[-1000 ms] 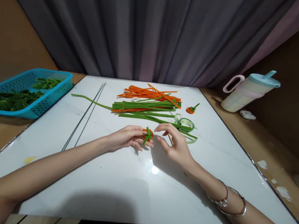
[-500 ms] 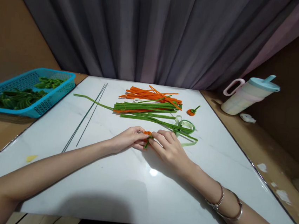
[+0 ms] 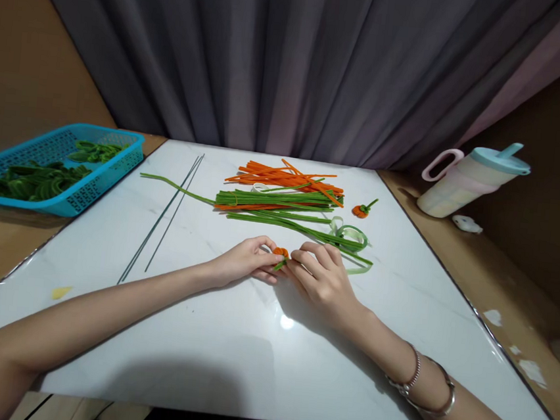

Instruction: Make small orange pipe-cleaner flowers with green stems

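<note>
My little orange pumpkin (image 3: 280, 252) sits low over the desk (image 3: 248, 339), green stem (image 3: 280, 263) pointing toward me. My left hand (image 3: 245, 263) and right hand (image 3: 320, 276) pinch it tight.

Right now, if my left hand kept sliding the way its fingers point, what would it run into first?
Your left hand points right, already touching the small orange and green piece; directly beyond it are your right hand's fingertips.

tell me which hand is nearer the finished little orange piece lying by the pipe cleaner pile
Right. The right hand lies below and just left of the finished orange piece; the left hand sits farther left.
</note>
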The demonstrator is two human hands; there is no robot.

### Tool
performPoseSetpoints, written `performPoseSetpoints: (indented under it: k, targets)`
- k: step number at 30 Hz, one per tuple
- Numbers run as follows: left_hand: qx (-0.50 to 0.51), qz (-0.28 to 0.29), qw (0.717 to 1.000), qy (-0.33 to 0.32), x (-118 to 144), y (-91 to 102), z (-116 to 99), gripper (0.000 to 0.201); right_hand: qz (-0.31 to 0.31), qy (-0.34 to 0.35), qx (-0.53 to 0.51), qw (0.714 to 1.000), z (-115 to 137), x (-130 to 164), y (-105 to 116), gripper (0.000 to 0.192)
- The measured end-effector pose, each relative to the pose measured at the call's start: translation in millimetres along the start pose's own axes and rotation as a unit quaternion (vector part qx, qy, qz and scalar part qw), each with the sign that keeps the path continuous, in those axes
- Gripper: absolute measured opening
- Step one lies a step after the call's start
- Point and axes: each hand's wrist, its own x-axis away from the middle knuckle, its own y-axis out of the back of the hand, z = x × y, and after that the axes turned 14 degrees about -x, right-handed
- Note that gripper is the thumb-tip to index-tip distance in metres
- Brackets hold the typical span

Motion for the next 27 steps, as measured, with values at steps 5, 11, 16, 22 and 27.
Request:
performPoseSetpoints:
  k: [5,11,16,22,27]
  targets:
    - [0.004,-0.004,1.0,-0.005,0.9,-0.7,0.1,0.036,0.018,-0.013,-0.009,1.0,1.0,0.1,0.5,0.009]
    - [0.036,-0.019,0.999,-0.016,1.5,0.7,1.2,0.031,-0.023,-0.066,-0.095,0.993,8.4,-4.3,5.8,0.022]
    - [0.062,-0.006,0.998,-0.031,2.8,2.6,-0.1,0.027,-0.069,-0.173,-0.166,0.968,10.5,-9.5,11.1,0.012]
    - [0.045,0.007,0.998,-0.038,3.2,3.2,-0.8,0.025,-0.028,-0.212,-0.189,0.959,6.9,-6.2,3.2,0.014]
    - [0.042,0.004,0.998,-0.037,2.4,2.7,0.0,0.026,-0.017,-0.201,-0.202,0.958,5.8,-4.5,1.1,0.014]
